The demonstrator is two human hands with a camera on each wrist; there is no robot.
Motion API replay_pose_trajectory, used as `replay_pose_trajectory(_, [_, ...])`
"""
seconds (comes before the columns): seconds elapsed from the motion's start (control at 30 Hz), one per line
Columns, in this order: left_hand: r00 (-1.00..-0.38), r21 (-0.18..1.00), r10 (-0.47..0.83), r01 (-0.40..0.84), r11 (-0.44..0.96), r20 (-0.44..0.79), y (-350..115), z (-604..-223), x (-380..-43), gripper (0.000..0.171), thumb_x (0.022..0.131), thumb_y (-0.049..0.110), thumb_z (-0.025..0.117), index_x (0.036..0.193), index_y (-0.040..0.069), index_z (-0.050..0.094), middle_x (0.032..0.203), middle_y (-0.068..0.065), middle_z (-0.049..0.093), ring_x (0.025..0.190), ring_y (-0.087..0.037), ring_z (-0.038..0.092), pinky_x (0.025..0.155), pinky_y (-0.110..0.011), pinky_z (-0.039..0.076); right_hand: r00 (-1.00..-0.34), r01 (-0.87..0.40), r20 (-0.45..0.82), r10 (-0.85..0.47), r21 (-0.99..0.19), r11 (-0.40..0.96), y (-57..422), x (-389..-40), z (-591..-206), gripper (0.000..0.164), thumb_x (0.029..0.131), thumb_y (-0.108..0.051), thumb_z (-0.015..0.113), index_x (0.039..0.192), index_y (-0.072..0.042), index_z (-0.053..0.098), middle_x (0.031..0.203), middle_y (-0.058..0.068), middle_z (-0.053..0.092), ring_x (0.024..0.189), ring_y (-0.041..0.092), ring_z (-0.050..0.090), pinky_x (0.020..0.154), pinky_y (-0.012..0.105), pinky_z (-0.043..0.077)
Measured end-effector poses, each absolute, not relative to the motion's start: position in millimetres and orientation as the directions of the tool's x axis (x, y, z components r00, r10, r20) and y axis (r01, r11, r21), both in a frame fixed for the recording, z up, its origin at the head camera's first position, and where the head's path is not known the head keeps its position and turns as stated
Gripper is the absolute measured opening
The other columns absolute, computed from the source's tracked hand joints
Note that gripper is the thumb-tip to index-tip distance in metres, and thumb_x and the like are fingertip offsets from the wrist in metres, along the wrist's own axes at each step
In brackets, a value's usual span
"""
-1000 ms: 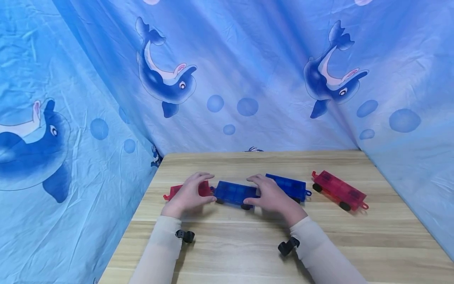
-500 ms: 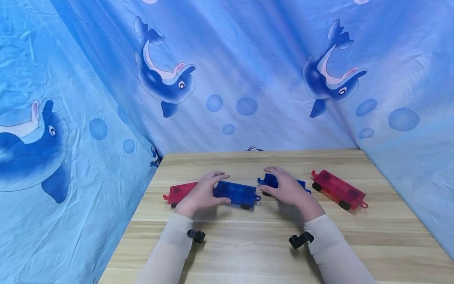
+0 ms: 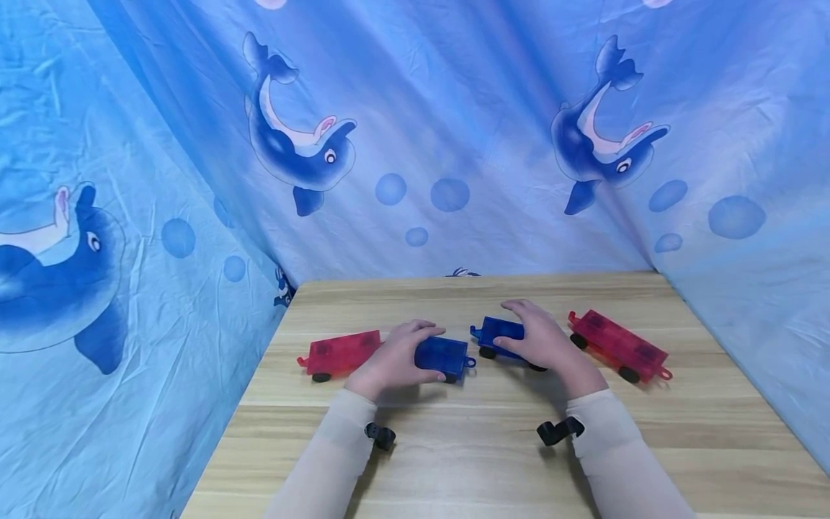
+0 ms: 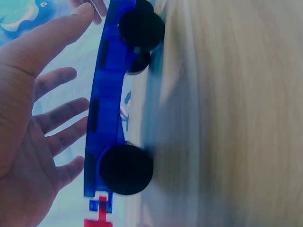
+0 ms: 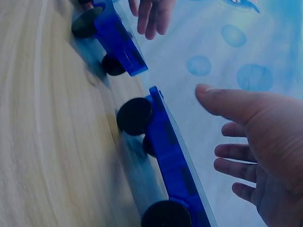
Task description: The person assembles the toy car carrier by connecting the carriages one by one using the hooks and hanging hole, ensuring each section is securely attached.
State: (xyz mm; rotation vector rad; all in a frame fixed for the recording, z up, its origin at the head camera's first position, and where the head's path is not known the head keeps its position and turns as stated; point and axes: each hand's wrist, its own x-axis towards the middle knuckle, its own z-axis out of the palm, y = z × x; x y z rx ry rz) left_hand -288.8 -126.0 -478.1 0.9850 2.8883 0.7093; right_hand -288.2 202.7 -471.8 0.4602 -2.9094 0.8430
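Note:
Four flat toy train cars with black wheels stand on the wooden table. My left hand [image 3: 402,355], fingers spread, hovers over the left blue train car [image 3: 447,357] and hides its left end. In the left wrist view, a red coupling piece [image 4: 100,217] meets this blue car's end. My right hand [image 3: 543,342] hovers with loose fingers over the right blue train car [image 3: 499,333], covering part of it. The right wrist view shows my thumb and fingers apart from that car. A gap separates the two blue cars.
A red train car [image 3: 344,354] stands at the left end of the row. Another red train car [image 3: 619,344] sits at an angle on the right. The wooden table [image 3: 467,454] meets a blue dolphin-print cloth [image 3: 421,130] at its back edge.
Both hands have shifted right: the left from the red car to the left blue car, the right from the left blue car to the right blue one. The cars look unmoved.

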Motion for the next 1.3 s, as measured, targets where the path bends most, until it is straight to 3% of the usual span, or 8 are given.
replay_pose_trajectory(0.27, [-0.795, 0.396, 0.598, 0.585, 0.708, 0.103, -110, -487, -293, 0.088, 0.081, 0.062, 0.085, 0.156, 0.029, 0.052, 0.157, 0.002, 0.046, 0.144, -0.029, 0.041, 0.110, -0.056, 0.046, -0.959, -0.283, 0.124, -0.255, -0.483, 0.828, 214, -290, -474, 0.085, 0.092, -0.044, 0.081, 0.159, -0.007, 0.043, 0.161, 0.021, 0.041, 0.144, 0.049, 0.040, 0.112, 0.071, 0.035])
replay_pose_trajectory(0.5, [-0.787, 0.340, 0.607, 0.604, 0.721, 0.109, -104, -490, -294, 0.088, 0.079, 0.061, 0.087, 0.154, 0.029, 0.054, 0.155, 0.000, 0.049, 0.146, -0.028, 0.041, 0.126, -0.058, 0.018, -0.966, -0.259, 0.105, -0.238, -0.465, 0.847, 217, -292, -478, 0.089, 0.090, -0.046, 0.083, 0.158, -0.005, 0.043, 0.159, 0.022, 0.043, 0.143, 0.048, 0.042, 0.111, 0.072, 0.036])
replay_pose_trajectory(0.87, [-0.788, 0.304, 0.606, 0.606, 0.735, 0.108, -101, -496, -296, 0.081, 0.083, 0.061, 0.084, 0.153, 0.032, 0.055, 0.147, 0.004, 0.056, 0.142, -0.023, 0.045, 0.126, -0.050, 0.021, -0.967, -0.244, 0.061, -0.246, -0.479, 0.843, 219, -292, -483, 0.093, 0.088, -0.054, 0.082, 0.158, -0.005, 0.045, 0.160, 0.025, 0.041, 0.147, 0.049, 0.036, 0.112, 0.073, 0.033])
replay_pose_trajectory(1.07, [-0.797, 0.311, 0.596, 0.593, 0.743, 0.097, -101, -498, -297, 0.080, 0.082, 0.059, 0.085, 0.153, 0.035, 0.055, 0.147, 0.005, 0.057, 0.143, -0.023, 0.045, 0.126, -0.050, 0.021, -0.965, -0.240, 0.026, -0.262, -0.494, 0.836, 218, -293, -486, 0.096, 0.083, -0.050, 0.088, 0.156, -0.002, 0.047, 0.154, 0.026, 0.048, 0.138, 0.048, 0.048, 0.108, 0.067, 0.043])
replay_pose_trajectory(1.3, [-0.798, 0.310, 0.594, 0.593, 0.743, 0.102, -101, -499, -298, 0.081, 0.081, 0.059, 0.085, 0.153, 0.036, 0.054, 0.147, 0.005, 0.057, 0.143, -0.023, 0.046, 0.127, -0.049, 0.018, -0.969, -0.218, 0.000, -0.248, -0.479, 0.850, 216, -293, -488, 0.093, 0.082, -0.046, 0.089, 0.154, -0.003, 0.049, 0.150, 0.025, 0.051, 0.132, 0.048, 0.052, 0.105, 0.067, 0.045])
